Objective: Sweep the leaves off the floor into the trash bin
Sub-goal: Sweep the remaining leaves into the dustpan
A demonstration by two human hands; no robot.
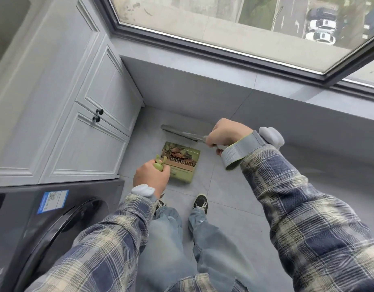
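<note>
Left hand (150, 175) grips dustpan handle (159, 165) (leaves (175, 153) inside); right hand (226, 133) grips broom (181, 133).

We see soft, even daylight coming from the window (234, 22) above. Shadows on the floor (234, 197) are faint. The wide lens bends straight lines near the edges, and the trousers (167, 239) look a little blurred.

Leaves (177, 153) lie in the dustpan (183, 175) on the floor (234, 197). The broom (178, 131) sits just behind it; the cabinet (76, 123) stands left, with the washing machine (45, 228) before it.
</note>
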